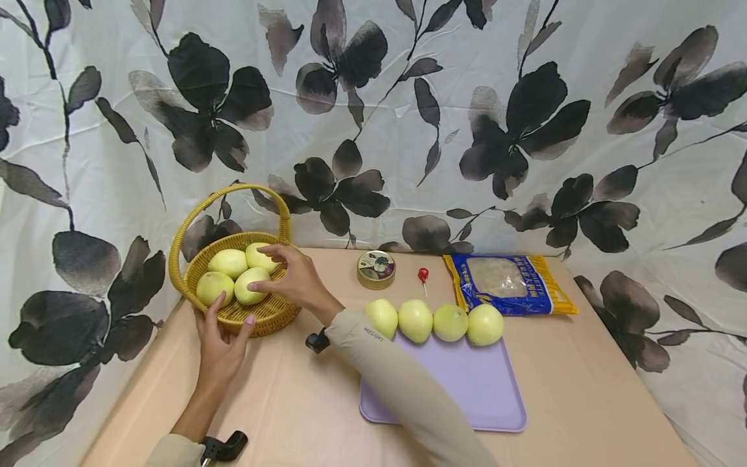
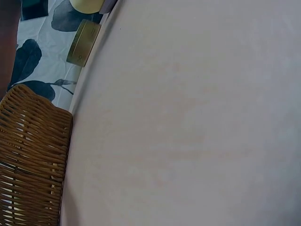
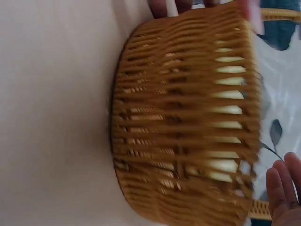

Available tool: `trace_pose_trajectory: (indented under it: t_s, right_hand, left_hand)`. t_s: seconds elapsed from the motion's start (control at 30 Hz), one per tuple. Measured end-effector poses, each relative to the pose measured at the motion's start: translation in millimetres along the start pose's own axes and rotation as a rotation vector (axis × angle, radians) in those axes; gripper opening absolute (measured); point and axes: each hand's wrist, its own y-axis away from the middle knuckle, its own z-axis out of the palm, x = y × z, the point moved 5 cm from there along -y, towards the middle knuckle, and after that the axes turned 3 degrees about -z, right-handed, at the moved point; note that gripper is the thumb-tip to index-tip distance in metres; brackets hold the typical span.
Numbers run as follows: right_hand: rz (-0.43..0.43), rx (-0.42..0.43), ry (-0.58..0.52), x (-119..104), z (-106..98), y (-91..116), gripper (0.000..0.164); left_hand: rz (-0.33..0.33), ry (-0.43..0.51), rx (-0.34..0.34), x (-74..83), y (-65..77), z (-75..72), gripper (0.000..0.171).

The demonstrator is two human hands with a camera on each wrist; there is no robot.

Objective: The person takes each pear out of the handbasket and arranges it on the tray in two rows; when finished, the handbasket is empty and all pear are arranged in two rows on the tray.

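A yellow wicker basket (image 1: pixel 268 321) with a tall handle stands at the left of the table, holding several pale yellow-green round fruits (image 1: pixel 227 264). My left hand (image 1: pixel 222 344) grips the basket's near side, one fingertip over the rim and the thumb against the outer wall. Above the basket's right part is my right hand (image 1: pixel 294 275), thumb and fingers spread apart over the fruits. Its thumb tip overlaps the nearest right fruit in the head view. In the right wrist view the woven basket wall (image 3: pixel 188 113) fills the middle, with the right hand's fingers (image 3: pixel 284 188) beside the rim.
A lilac tray (image 1: pixel 461 389) lies at centre right, partly behind the right sleeve, with several matching fruits (image 1: pixel 415 321) along its far edge. Behind are a round tin (image 1: pixel 376 269), a red lollipop (image 1: pixel 423 275) and a blue-yellow packet (image 1: pixel 508 284). A floral curtain (image 1: pixel 408 130) backs the table.
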Motion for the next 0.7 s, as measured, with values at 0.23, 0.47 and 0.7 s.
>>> trace_pose_trajectory:
  t_s: [0.23,0.47,0.7]
  right_hand:
    - [0.06,-0.029,0.056,9,28,-15,0.067]
    - [0.119,-0.071,0.242,18,42,-21,0.064]
    - [0.111,-0.128,0.402,20,50,-24,0.046]
  left_hand:
    - [0.002,0.002,-0.008,-1.7,-0.3,2.2,0.083]
    - [0.013,-0.012,-0.011,1.1,3.4,4.5,0.083]
    - [0.016,-0.026,0.001,1.6,3.0,-0.3,0.083]
